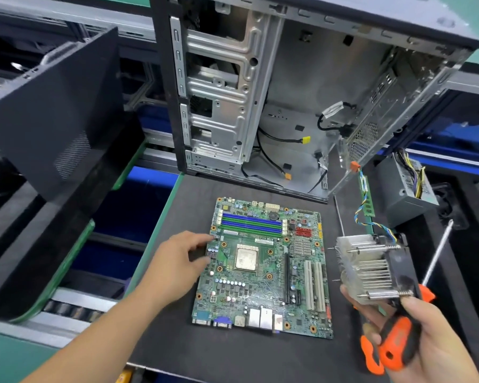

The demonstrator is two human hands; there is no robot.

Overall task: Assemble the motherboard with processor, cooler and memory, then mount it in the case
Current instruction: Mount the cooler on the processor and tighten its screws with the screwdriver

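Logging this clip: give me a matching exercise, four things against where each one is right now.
Things:
1. cooler
2. processor
3. memory stick
4. case

Places:
A. in the motherboard socket
B. upright behind the motherboard
C. in the right hand, with a screwdriver
D. on the mat, right of the case

Pairs: 1-C, 2-A, 3-D, 4-B

Your left hand point(181, 257) touches the motherboard's point(263, 268) left edge on the black mat point(233, 352). Your right hand point(423, 335) grips a cooler point(371, 268) and an orange-black screwdriver point(396, 341). The open case point(285, 87) stands behind.
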